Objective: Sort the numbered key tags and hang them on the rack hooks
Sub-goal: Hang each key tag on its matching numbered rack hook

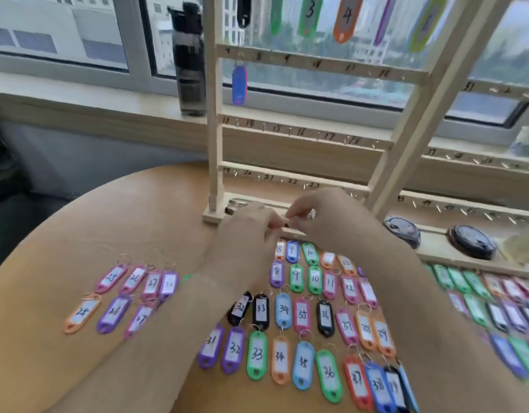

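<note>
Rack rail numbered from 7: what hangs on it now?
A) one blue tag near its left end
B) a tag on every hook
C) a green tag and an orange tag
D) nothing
A: a single blue tag hangs from a hook near the left end of that rail, and the other hooks in view on it look bare.

rack (213,129) walls the front (bare table (123,222) left)

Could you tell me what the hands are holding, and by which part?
The left hand and right hand pinch a small item where they meet; blur hides what it is and where the grip sits.
</note>
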